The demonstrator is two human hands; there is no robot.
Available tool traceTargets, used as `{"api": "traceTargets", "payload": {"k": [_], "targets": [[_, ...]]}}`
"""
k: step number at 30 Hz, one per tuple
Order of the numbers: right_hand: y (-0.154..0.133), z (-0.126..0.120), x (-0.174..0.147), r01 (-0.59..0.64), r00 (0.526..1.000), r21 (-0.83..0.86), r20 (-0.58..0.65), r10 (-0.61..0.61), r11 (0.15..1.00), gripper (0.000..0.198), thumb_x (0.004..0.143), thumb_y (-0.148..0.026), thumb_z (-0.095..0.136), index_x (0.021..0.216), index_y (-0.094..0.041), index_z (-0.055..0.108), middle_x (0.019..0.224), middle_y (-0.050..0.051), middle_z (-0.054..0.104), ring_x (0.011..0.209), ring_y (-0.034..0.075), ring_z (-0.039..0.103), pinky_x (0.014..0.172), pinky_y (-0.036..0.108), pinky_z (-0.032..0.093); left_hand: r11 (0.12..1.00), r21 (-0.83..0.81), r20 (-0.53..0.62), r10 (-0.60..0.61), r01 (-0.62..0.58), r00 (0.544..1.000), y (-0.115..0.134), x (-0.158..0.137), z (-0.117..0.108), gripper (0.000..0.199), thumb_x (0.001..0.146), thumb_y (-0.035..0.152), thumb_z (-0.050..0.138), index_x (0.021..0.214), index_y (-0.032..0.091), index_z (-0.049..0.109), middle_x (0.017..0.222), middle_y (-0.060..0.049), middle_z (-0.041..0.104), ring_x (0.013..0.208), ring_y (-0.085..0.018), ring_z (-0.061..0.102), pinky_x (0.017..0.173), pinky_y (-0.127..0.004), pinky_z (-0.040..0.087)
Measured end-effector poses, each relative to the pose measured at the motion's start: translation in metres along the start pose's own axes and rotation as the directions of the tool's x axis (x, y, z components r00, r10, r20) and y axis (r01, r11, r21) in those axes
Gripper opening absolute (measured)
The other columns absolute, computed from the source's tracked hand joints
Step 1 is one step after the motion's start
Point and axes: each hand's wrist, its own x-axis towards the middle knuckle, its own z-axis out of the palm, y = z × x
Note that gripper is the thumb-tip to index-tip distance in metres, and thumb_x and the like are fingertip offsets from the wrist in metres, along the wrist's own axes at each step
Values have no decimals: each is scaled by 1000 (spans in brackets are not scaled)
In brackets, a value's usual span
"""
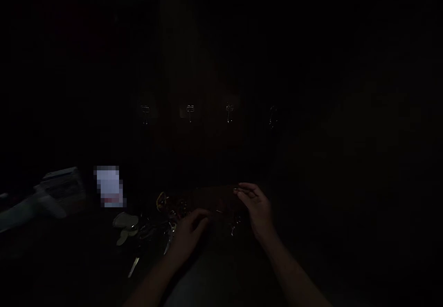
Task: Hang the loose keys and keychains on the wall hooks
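Observation:
The picture is very dark. My right hand (259, 207) is raised over a reddish-brown surface (211, 198), thumb and forefinger pinched on something small and thin that I cannot make out. Lower and to the left, my left hand (191, 229) has its fingers stretched out, with a gap between thumb and forefinger. Beside it lies a heap of small items, among them a yellow-edged loop (161, 201) and a shiny metal piece (169, 237). A small bright metal bit (233, 230) rests between the hands.
Several wire hooks or clips (190, 109) line up across the dark background. At left are a clear box (65, 189), a pale tube-like thing (20, 212) and a glowing, pixelated rectangle (110, 186). Nearer are pale rounded pieces (125, 220) and a narrow light strip (133, 267).

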Motion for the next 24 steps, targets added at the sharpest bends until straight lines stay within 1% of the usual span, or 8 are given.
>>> {"api": "traceTargets", "payload": {"k": [3,6,9,11,13,16,19,24], "targets": [[-12,-7,4,99,993,-218,89,-82,971,18,70,-33,65,85,-23,66,85,3,68,85,21,64,80,35,48,995,86,48,49,-53,998,-8,-1,2,22,85,34,47,93,24,65,96,0,69,92,-18,62,85,-28,46],[-26,-15,9,276,957,-440,210,-201,854,13,74,-26,59,81,-24,69,90,3,68,89,20,62,82,36,47,985,143,82,85,-96,993,-12,-1,3,23,86,34,46,95,24,65,98,-1,69,94,-18,62,87,-29,45],[-42,-23,16,382,922,-543,278,-270,748,17,75,-22,56,82,-27,70,89,2,68,90,19,61,84,36,45,978,177,108,97,-115,989,-12,-2,4,23,86,35,46,95,25,65,98,-2,69,94,-19,62,87,-31,46],[-52,-29,25,389,919,-545,282,-274,743,19,76,-23,55,85,-28,70,89,1,69,89,19,62,83,35,46,976,189,124,91,-113,988,-11,-2,4,23,86,36,46,94,25,65,98,-1,70,93,-19,62,85,-30,47],[-62,-34,36,369,929,-504,220,-297,781,18,76,-27,56,88,-26,70,91,2,69,88,18,63,81,33,47,974,200,134,81,-107,988,-10,-3,4,23,86,37,46,93,26,65,97,-1,69,93,-19,62,84,-30,47],[-75,-40,56,339,930,-435,18,-368,834,18,73,-31,60,84,-22,70,84,3,71,82,19,65,76,32,49,972,216,149,62,-94,987,-10,-3,4,24,86,38,45,94,27,65,99,0,69,95,-19,62,86,-30,47],[-88,-42,77,320,902,-419,-139,-408,850,19,71,-33,61,81,-19,69,73,2,70,70,18,64,63,29,50,971,224,182,41,-82,982,-12,-2,4,25,87,39,45,96,28,65,101,0,69,97,-18,61,89,-30,46],[-102,-45,114,359,840,-379,-268,-472,853,19,69,-32,61,80,-18,67,68,1,67,59,14,60,51,23,44,971,229,211,25,-74,977,-14,-1,5,27,86,40,45,98,28,65,104,0,68,99,-18,61,90,-29,47]]}}
